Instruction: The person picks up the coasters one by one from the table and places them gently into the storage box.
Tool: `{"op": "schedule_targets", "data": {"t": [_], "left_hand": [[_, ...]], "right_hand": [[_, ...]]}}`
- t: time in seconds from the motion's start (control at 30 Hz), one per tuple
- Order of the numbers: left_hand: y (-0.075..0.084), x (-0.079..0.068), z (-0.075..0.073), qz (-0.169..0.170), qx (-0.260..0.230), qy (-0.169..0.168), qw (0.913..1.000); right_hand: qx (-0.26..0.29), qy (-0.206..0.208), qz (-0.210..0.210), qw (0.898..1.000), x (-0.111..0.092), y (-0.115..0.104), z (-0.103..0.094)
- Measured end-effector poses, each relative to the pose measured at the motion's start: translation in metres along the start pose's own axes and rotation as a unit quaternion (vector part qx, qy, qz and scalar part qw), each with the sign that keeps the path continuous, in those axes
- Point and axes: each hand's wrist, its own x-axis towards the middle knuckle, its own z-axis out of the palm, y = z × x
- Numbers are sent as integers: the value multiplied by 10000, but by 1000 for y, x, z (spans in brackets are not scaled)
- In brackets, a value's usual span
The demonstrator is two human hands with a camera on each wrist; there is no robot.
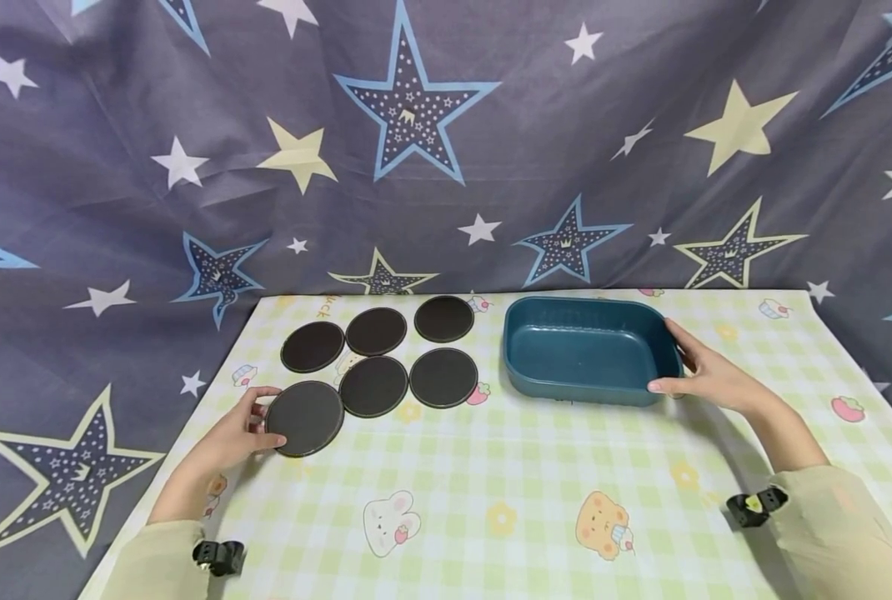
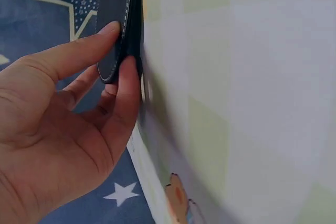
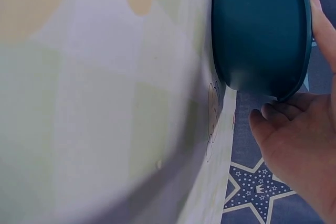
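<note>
At the left of the table, my left hand [image 1: 239, 429] pinches the edge of a round black coaster [image 1: 305, 418]. In the left wrist view the thumb lies on the upper face of that coaster [image 2: 113, 3], which has pale stitching round its rim, with fingers at its edge and underside. Across the table, my right hand [image 1: 704, 375] grips the right end of a deep teal plastic basin [image 1: 588, 392], thumb at the front corner of its rim. The right wrist view has fingers under the end of the basin [image 3: 262, 35]. Nothing lies inside the basin.
Several more black coasters lie flat in two rows beside the held one, among them a front one [image 1: 373, 387] and a back one [image 1: 443, 319]. A checked cloth [image 1: 491, 467] with cartoon prints covers the table. Behind hangs a dark star-patterned curtain [image 1: 491, 167].
</note>
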Motion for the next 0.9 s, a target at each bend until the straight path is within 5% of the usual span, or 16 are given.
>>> {"op": "schedule_targets", "data": {"t": [0.27, 0.9], "left_hand": [[-9, 1, -4, -15, -1118, -20, 9937], [6, 11, -4, 442, -1918, -203, 9802]], "right_hand": [[-79, -17, -12, 10000, 1, -3, -1], [-25, -83, -81, 9999, 10, -10, -1]]}}
